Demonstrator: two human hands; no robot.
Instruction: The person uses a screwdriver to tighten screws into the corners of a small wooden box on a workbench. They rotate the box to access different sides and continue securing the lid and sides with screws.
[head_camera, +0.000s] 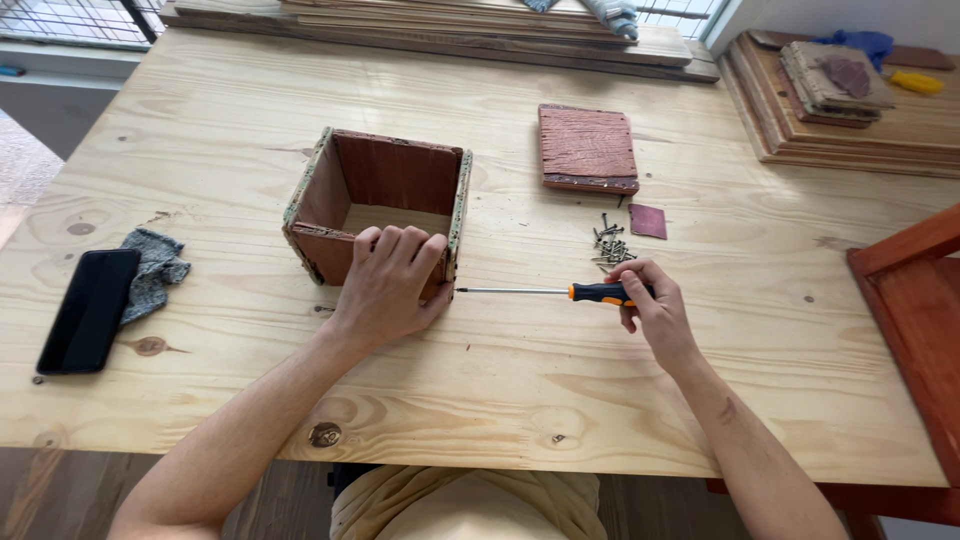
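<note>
Right hand (655, 312) grips orange-black-handled screwdriver (560, 292), tip at the open reddish-brown wooden box (385, 205) (mid-desk, toward left edge); left hand (388, 287) clamped over its near wall. Beyond: loose screws (610, 245), square reddish wood panel (587, 148) on pale plywood desk (500, 380).

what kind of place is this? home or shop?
Likely a small woodworking or hobby workshop. A plywood worktable carries an open wooden box steadied by the left hand, while the right hand holds a screwdriver. Loose screws lie nearby, and stacked boards sit at the far edge.
</note>
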